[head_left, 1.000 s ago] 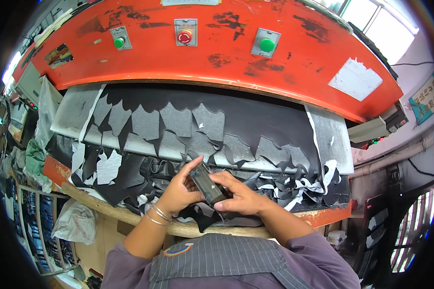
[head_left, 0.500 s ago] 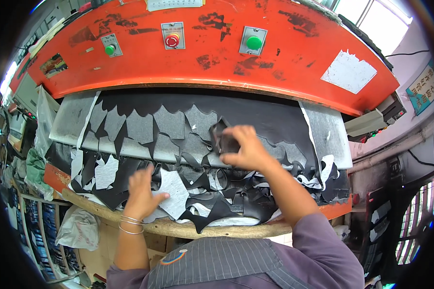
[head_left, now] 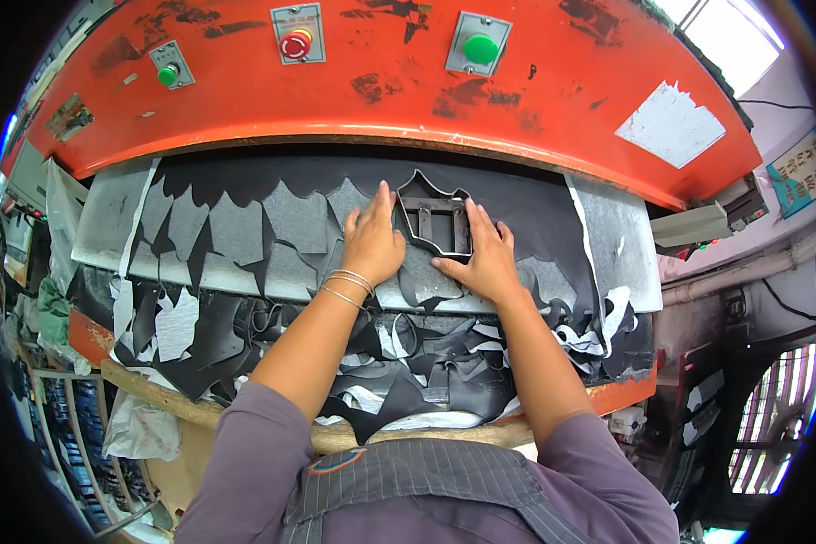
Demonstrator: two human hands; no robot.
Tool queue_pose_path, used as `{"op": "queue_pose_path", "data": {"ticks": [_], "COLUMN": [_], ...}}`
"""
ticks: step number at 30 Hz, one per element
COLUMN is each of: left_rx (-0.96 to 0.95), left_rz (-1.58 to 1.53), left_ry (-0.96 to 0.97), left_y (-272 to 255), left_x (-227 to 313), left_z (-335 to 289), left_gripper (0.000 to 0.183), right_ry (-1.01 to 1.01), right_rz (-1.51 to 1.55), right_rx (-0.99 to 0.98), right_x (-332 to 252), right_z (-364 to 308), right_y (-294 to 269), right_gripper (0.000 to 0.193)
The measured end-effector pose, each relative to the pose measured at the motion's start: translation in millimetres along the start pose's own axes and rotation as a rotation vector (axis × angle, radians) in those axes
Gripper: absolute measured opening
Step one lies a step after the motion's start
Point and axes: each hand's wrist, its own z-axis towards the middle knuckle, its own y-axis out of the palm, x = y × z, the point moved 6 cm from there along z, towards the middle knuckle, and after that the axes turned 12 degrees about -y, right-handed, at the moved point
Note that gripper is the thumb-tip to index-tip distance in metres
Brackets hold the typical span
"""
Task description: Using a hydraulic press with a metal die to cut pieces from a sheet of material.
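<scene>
Metal frame (head_left: 432, 210), pointed at its back and crossed by inner bars, is lying on a dark sheet (head_left: 539, 195) toward the back edge of the bench (head_left: 627, 390), a little right of its middle. The left hand (head_left: 374, 243) is resting close by the frame's left wall, its fingers extended and grasping nothing; whether they are touching the metal I cannot tell. The right hand (head_left: 485, 258) is curving around the near right corner, its fingers lying along the right wall and its thumb by the near wall; how firmly it is gripping I cannot tell. Two thin bangles (head_left: 349, 283) are circling the left wrist.

Grey pointed shapes (head_left: 295, 218) are showing in a row from the frame toward the bench's left edge. Dark and white scraps (head_left: 399, 354) are lying tangled along the front edge, behind a wooden rail (head_left: 177, 403). Above the back edge, a red beam (head_left: 381, 118) is spanning the bench, carrying two green buttons (head_left: 480, 49) and a red one (head_left: 296, 43).
</scene>
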Motion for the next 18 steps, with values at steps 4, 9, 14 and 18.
{"op": "queue_pose_path", "data": {"ticks": [4,9,14,18], "left_rx": [0.002,0.052,0.040,0.102], "left_rz": [-0.017,-0.001,0.006,-0.057], "left_ry": [0.008,0.023,0.018,0.040], "left_y": [0,-1,-3,-24], "left_x": [-1,0,1,-7], "left_z": [8,12,3,-3], "left_gripper": [0.078,0.076,0.074,0.074], "right_ry": [-0.010,-0.024,-0.008,0.003], "right_rz": [-0.046,-0.077,-0.103,-0.077], "right_rx": [0.042,0.065,0.034,-0.028], "right_x": [-1,-1,-8,-12], "right_z": [8,14,10,5], "right_y": [-5,-4,-7,-8], "right_gripper": [0.101,0.099,0.098,0.111]}}
